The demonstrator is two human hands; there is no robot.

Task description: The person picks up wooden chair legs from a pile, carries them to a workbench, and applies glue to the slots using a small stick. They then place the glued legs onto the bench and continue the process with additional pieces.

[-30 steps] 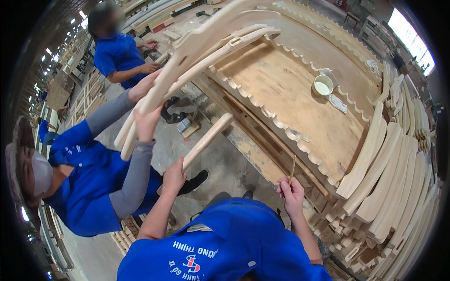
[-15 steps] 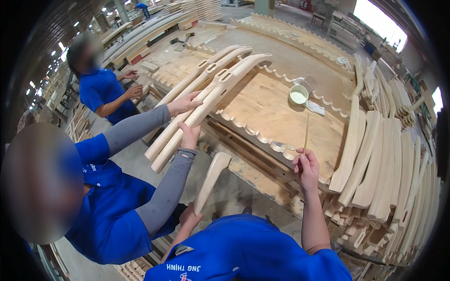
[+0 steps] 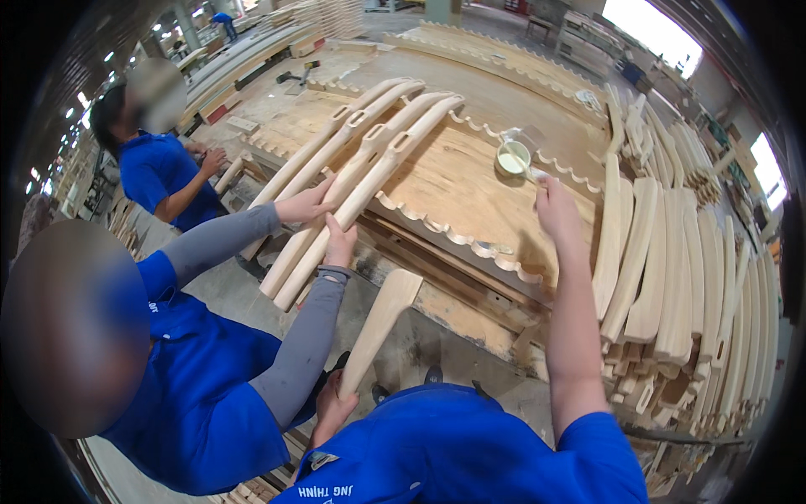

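Two hands of the wearer are at work in the head view. The right hand (image 3: pixel 556 210) reaches out over the plywood bench (image 3: pixel 453 181), fingers pinched shut on a thin brush (image 3: pixel 519 160) whose tip sits at the small cup of pale glue (image 3: pixel 512 156). To do this well, I judge the brush should take a modest load and be wiped on the cup's rim so nothing drips on the bench. The right forearm is stretched nearly straight up the picture, wrist slightly bent toward the cup. The left hand (image 3: pixel 334 409) stays low by the body, fingers wrapped around the lower end of a curved wooden part (image 3: pixel 379 323), which tilts up toward the bench edge. A co-worker's hands (image 3: pixel 323 220) press on long curved pieces (image 3: pixel 361 168) lying side by side on the bench.
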